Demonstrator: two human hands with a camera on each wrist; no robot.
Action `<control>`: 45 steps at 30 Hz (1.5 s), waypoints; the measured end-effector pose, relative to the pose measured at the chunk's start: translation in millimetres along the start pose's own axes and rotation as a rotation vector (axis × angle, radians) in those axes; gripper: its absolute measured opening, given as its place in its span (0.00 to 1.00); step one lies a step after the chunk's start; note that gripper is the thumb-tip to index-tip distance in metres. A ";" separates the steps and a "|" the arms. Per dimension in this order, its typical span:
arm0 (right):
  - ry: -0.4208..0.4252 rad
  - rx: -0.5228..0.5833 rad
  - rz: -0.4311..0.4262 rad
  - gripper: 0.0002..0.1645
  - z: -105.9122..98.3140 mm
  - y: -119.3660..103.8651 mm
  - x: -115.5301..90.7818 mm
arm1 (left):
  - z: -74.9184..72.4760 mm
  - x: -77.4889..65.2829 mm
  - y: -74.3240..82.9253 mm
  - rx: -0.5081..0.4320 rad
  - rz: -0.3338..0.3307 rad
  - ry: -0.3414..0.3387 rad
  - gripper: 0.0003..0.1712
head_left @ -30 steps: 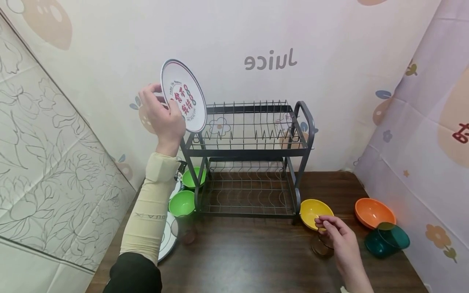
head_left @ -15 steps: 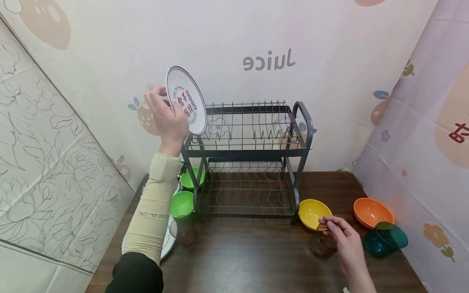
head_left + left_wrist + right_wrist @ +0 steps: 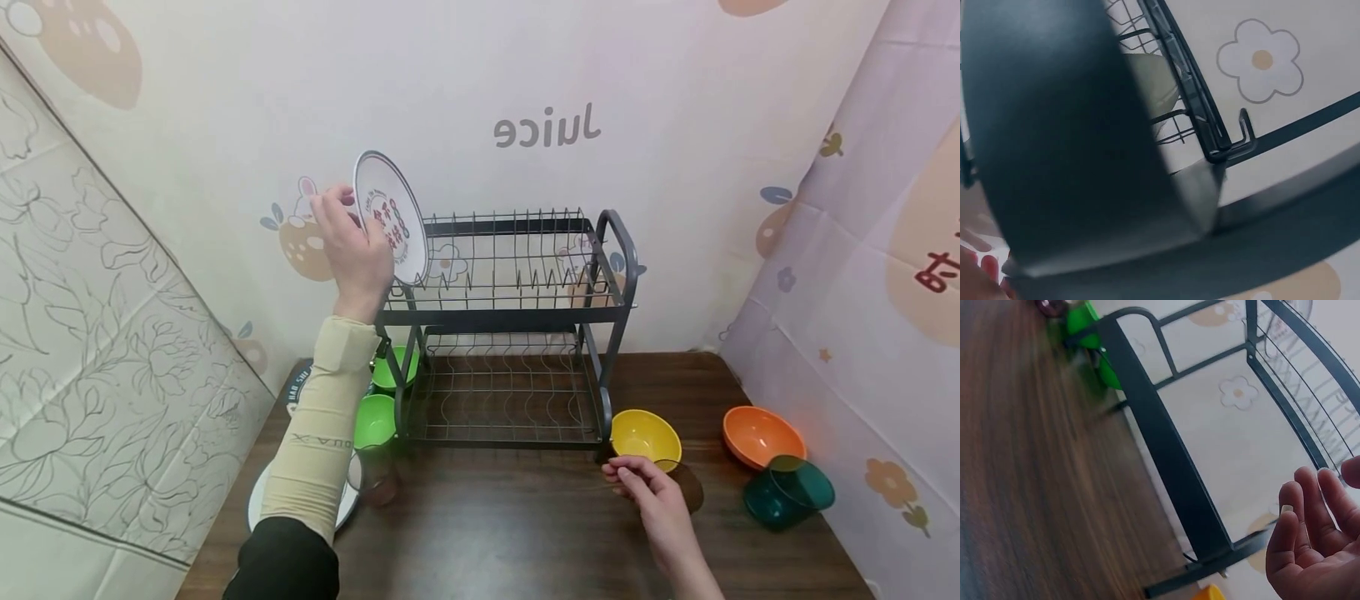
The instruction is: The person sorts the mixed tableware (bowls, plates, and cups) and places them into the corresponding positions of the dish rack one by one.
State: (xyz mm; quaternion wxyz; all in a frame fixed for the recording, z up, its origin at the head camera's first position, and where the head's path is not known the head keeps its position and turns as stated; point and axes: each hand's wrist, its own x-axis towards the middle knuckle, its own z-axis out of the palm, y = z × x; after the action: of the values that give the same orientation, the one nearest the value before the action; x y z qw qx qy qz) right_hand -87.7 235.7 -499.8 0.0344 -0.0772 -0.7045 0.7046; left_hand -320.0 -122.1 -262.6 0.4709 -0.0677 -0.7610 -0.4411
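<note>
In the head view my left hand (image 3: 358,262) grips a white plate (image 3: 405,221) with red lettering by its left edge. The plate stands nearly upright, its lower edge at the wires of the upper tier of a black two-tier dish rack (image 3: 502,317), at the left end. A dark part fills much of the left wrist view, with only some fingers (image 3: 985,272) showing at lower left. My right hand (image 3: 656,504) hovers over the table before a yellow bowl (image 3: 647,433), left of a brown glass (image 3: 688,487). Its fingers are loosely bent and hold nothing in the right wrist view.
Two green bowls (image 3: 375,423) stand left of the rack, with a clear reddish glass (image 3: 381,479) before them. A white plate (image 3: 348,504) lies partly under my left sleeve. On the right are an orange bowl (image 3: 765,437) and a teal glass (image 3: 787,496).
My left hand has brought the plate down and to the right, to the rack's upper tier. My right hand has left the brown glass and shifted left.
</note>
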 end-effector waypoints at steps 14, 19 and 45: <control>-0.021 -0.032 0.040 0.16 17.5 4.8 -5.3 | 0.9 -4.4 -4.3 0.046 0.007 -0.032 0.23; -0.043 -0.018 0.024 0.13 30.1 9.6 -9.4 | -0.1 -6.2 -5.9 0.032 -0.003 -0.036 0.22; -0.092 -0.047 0.021 0.11 44.8 8.6 -6.3 | -25.4 -34.9 -14.9 -0.094 0.071 -0.104 0.22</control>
State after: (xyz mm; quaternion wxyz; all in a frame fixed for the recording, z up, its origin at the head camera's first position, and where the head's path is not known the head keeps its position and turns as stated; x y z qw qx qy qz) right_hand -88.0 190.4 -508.2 -0.0072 -0.0526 -0.7210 0.6909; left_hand -291.9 -138.9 -294.5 0.4426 -0.1396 -0.7598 -0.4553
